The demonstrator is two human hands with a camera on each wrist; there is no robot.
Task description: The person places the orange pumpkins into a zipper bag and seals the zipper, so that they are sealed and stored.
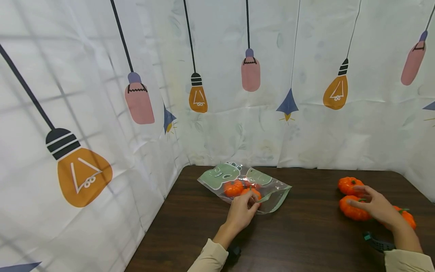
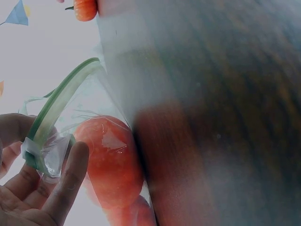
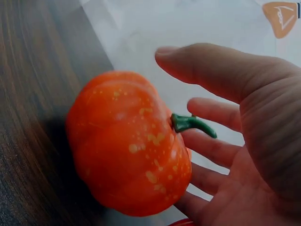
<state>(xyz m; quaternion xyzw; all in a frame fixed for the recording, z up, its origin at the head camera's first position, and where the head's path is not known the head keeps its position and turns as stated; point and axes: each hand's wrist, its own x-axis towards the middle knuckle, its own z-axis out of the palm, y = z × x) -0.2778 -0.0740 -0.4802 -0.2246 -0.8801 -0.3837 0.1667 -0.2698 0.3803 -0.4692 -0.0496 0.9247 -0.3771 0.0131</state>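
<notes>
My left hand pinches the edge of a clear zip bag with green printing near the table's back left. Several small orange toy pumpkins show through the plastic. In the left wrist view, thumb and fingers hold the bag's green-edged opening, close beside a bagged pumpkin. At the right, my right hand spreads around another pumpkin. Its green stem points toward the palm in the right wrist view, and the thumb stands off the pumpkin's surface.
One more pumpkin sits just behind the one at my right hand, and another lies partly hidden behind the wrist. White printed cloth hangs along the back and left of the dark wooden table.
</notes>
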